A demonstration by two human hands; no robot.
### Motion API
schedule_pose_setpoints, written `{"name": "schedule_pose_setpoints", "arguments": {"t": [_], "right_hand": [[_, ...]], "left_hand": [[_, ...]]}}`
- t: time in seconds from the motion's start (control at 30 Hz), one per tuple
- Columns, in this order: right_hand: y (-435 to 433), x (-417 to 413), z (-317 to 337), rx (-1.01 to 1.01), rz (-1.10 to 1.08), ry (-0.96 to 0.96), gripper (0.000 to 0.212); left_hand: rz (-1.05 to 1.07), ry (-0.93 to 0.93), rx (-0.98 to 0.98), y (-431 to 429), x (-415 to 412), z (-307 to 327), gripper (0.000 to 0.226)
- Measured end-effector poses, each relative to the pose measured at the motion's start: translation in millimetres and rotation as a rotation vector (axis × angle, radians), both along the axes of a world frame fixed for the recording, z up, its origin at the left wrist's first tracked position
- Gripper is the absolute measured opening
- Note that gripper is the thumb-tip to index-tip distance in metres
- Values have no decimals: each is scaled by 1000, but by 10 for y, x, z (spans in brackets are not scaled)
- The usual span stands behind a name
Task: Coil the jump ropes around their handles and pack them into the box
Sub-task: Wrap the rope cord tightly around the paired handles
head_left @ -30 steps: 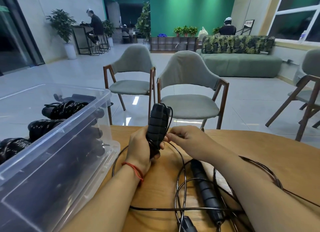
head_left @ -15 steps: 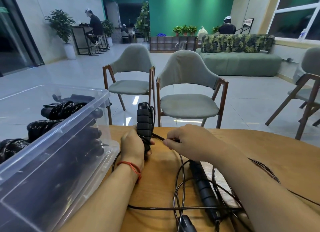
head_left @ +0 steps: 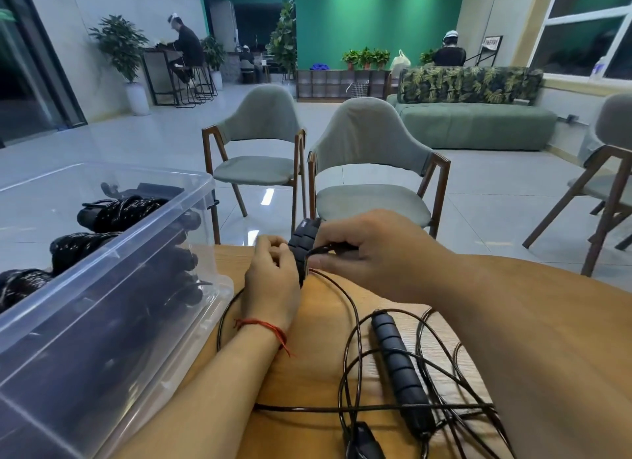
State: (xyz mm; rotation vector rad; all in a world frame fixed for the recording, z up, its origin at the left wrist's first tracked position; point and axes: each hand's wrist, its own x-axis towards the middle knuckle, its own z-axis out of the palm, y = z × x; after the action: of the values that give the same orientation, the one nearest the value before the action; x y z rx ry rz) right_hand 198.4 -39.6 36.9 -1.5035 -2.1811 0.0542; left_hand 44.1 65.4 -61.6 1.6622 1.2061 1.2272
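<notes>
Since a second ago my right hand (head_left: 372,253) has swung up against the foam handle (head_left: 302,246), carrying the cord (head_left: 356,318) across it. My left hand (head_left: 272,284) is curled round the lower part of the handle, holding it upright over the wooden table's (head_left: 318,363) far edge. My right thumb and fingers pinch the cord just beside it.

To wind well, I'd keep tension, lay each turn snug against the last, and feed slack from the tangle around the second handle (head_left: 400,366). Coiled ropes (head_left: 119,212) already sit in the clear plastic box (head_left: 136,246) at left.

I can read no brand or label on any of these, and the far sign's (head_left: 492,43) writing is too small.
</notes>
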Motion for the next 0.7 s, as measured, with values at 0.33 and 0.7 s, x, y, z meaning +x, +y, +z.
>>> {"name": "schedule_pose_setpoints", "arguments": {"t": [0.33, 0.7], "right_hand": [[125, 222, -155, 129, -276, 185, 20], [120, 381, -182, 4, -388, 394, 26]], "left_hand": [[-319, 290, 172, -271, 25, -22, 53], [-553, 115, 452, -325, -5, -8, 43]]}}
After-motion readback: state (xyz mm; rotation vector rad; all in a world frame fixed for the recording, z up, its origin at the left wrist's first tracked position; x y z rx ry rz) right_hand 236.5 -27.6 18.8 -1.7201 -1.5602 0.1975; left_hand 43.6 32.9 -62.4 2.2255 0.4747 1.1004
